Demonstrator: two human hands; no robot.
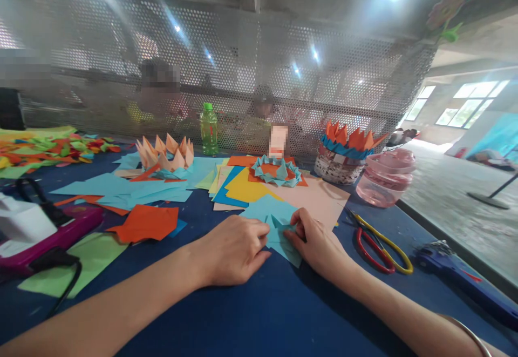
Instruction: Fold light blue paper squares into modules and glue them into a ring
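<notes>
Most of what we see is a dark blue table (259, 308), smooth and matte, backed by a perforated metal screen (283, 76). Across the table lie loose sheets of coloured paper (246, 189), flat, thin and square-cut, in yellow, pale blue, peach and green, with an orange sheet (148, 222) cut to an angular outline nearer the left.

Our left hand (232, 251) sits curled, its fingertips pinning the left edge of a light blue paper piece (283, 243), which lies on the table just in front of us, between both hands. Our right hand (318, 243) pinches a small pointed flap of the same piece between thumb and fingers. We judge this to be a fold in the making. The piece already shows several sharp creases and triangular facets. A fold this small calls for edges kept matched and a firm press along the line, since thin paper slips and creases crooked easily.

Just right of our right hand lie red and yellow scissors (380, 246), blades shut. Beyond the sheets stand a peach paper crown (165, 154) with spiky points and a green bottle (209, 130).
</notes>
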